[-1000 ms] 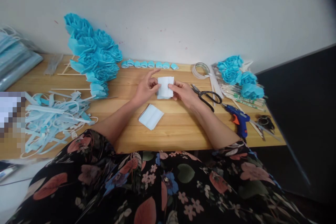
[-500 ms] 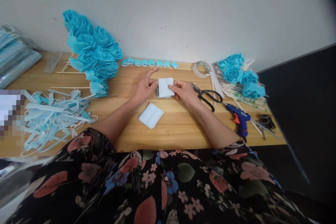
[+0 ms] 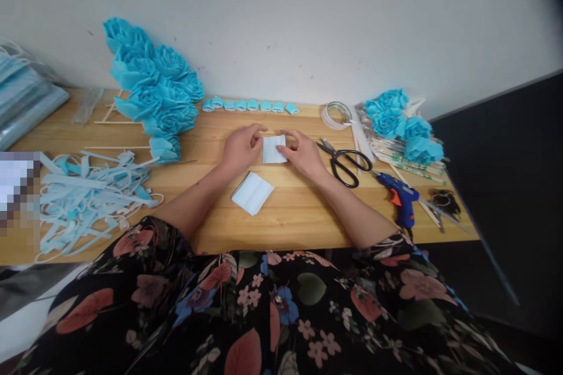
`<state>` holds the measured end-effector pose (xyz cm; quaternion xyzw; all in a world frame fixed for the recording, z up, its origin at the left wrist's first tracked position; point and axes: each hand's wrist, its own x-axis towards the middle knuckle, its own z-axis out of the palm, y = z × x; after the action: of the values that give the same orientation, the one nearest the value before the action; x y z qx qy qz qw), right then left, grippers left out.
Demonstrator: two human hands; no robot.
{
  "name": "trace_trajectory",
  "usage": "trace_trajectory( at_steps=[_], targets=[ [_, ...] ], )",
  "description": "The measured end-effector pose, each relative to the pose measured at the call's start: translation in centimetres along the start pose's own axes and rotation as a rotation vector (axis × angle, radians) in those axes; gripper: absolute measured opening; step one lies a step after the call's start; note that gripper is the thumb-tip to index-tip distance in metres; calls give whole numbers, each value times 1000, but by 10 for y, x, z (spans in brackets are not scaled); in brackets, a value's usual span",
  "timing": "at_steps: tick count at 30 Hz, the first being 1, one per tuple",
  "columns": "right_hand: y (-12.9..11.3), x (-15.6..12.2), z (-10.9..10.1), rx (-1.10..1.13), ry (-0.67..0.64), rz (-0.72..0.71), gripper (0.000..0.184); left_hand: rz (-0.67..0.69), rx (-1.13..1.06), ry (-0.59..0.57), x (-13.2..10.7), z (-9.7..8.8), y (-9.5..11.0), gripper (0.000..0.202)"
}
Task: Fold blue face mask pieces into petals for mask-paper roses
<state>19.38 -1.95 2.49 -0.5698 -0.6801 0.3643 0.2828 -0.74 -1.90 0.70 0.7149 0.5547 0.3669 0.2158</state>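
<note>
One square [image 3: 271, 151] beyond stack [image 3: 253, 194] | right hand [image 3: 307, 156] pinches its edge, perhaps keeping it flat | left hand [image 3: 240, 147]: can't tell grip | scissors [image 3: 336, 154] right of stack, likely for reach

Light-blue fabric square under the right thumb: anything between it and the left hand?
Nothing visible. The left hand is right by the light-blue fabric square's left edge; contact is unclear. The stack of squares lies nearer the body, outside that gap.
</note>
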Motion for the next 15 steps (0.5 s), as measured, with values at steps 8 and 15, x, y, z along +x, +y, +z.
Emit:
trace_trajectory(
  at_steps=[8, 15],
  targets=[
    [-4, -1, -5, -216, 9, -45, 45, 209, 284, -239, 1, 1, 1, 22],
    [-13, -11, -19, -388, 69, -154, 29, 211, 334, -255, 0, 0, 4, 22]
  ],
)
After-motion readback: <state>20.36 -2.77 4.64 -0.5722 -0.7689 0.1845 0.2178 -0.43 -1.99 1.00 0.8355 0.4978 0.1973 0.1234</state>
